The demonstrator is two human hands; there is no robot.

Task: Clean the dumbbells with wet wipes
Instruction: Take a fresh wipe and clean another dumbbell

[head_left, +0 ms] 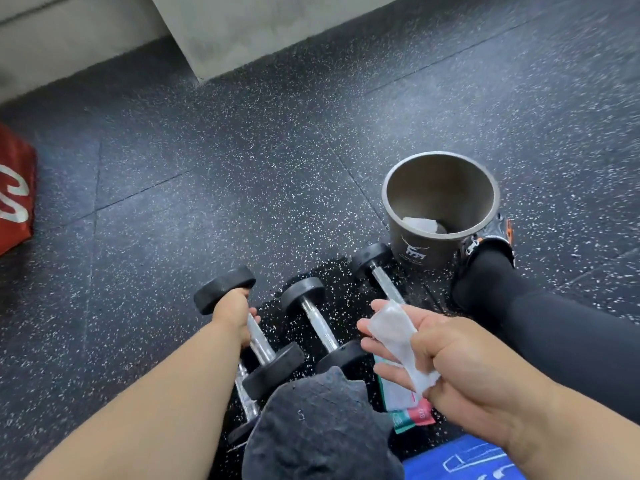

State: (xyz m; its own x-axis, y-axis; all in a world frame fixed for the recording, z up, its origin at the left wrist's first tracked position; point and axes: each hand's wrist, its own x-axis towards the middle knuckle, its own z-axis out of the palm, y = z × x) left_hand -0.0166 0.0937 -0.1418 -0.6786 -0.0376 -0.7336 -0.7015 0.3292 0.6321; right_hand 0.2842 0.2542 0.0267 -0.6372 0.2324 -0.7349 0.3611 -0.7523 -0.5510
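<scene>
My left hand (232,317) grips the chrome handle of a small black-headed dumbbell (225,289) and holds it lifted off the floor. My right hand (433,348) holds a white wet wipe (394,332) draped across its palm, the thumb pinching it. A second dumbbell (320,323) lies on the floor between my hands. A third dumbbell (372,259) lies further right, its near end hidden behind my right hand. Part of another dumbbell (246,400) shows under the lifted one.
A grey metal bucket (391,202) with a used wipe (420,225) inside stands at the right. A wet-wipe packet (408,407) lies under my right hand. My black-clad leg (540,327) stretches right. A dark cloth (322,427), a blue mat (464,462) and a red bag (15,188) lie around.
</scene>
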